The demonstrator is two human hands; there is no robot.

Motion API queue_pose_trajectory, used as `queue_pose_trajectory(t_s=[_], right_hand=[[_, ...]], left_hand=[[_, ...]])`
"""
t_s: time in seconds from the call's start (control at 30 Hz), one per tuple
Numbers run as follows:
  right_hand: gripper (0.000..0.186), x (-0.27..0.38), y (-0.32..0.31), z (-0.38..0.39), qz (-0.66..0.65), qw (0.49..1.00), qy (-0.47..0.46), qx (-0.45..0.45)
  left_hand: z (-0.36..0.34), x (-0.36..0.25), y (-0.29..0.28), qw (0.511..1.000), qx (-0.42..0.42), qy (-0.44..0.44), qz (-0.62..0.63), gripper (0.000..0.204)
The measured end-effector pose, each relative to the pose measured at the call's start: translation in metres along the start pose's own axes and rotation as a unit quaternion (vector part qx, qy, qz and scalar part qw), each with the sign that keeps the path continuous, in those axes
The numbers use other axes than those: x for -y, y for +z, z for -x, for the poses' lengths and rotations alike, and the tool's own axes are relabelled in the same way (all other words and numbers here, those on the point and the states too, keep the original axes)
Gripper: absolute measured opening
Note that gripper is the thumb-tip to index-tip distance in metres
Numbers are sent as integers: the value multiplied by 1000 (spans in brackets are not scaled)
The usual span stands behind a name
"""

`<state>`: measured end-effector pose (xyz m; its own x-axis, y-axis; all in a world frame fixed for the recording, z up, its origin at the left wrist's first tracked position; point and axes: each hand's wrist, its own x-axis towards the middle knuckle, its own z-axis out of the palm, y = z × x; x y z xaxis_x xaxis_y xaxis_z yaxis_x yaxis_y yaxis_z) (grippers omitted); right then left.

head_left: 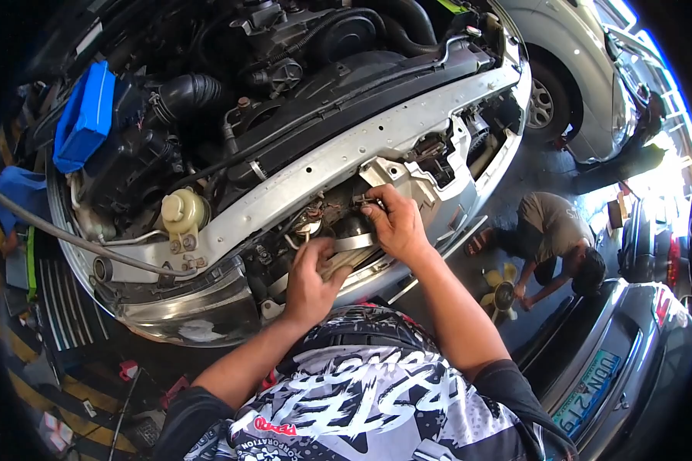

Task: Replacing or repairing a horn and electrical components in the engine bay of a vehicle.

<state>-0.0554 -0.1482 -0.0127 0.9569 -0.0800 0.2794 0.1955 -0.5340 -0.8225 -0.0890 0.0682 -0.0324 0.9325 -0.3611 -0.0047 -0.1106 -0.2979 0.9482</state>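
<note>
At the opened front of a silver vehicle, both my hands reach into a gap below the pale metal crossbar (307,170). A rounded black part with a silver band (354,234) sits in this gap, between my hands. My right hand (398,227) is closed at its upper right side, thumb and index finger pinched on a small piece too small to name. On the near left side, my left hand (310,284) is held loosely curved, thumb apart from the fingers, close to the band's left end. Its fingertips are partly hidden. Thin wires (323,211) show just above.
Behind the crossbar lies the engine bay, with a cream reservoir (183,211) and a blue tray-like piece (84,115). A headlamp (192,311) is at the left. A co-worker (557,238) crouches at the right over a fan (500,292). A dark car (615,369) stands lower right.
</note>
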Motion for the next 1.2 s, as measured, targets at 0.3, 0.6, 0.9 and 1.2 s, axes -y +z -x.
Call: queue_pose_trajectory(t_s=[0.3, 0.6, 0.9, 1.2], right_hand=[[18, 10, -5, -8, 19, 1000, 13, -7], [17, 5, -8, -4, -15, 1000, -7, -9], [19, -10, -13, -10, -52, 999, -5, -9], [21, -25, -15, -8, -146, 989, 3, 25]], left_hand=[[-10, -9, 5, 937, 82, -190, 281, 76], [-31, 16, 51, 868, 19, -245, 432, 78], [-30, 53, 87, 845, -23, -188, 501, 96], [-26, 52, 87, 841, -44, -186, 506, 84]])
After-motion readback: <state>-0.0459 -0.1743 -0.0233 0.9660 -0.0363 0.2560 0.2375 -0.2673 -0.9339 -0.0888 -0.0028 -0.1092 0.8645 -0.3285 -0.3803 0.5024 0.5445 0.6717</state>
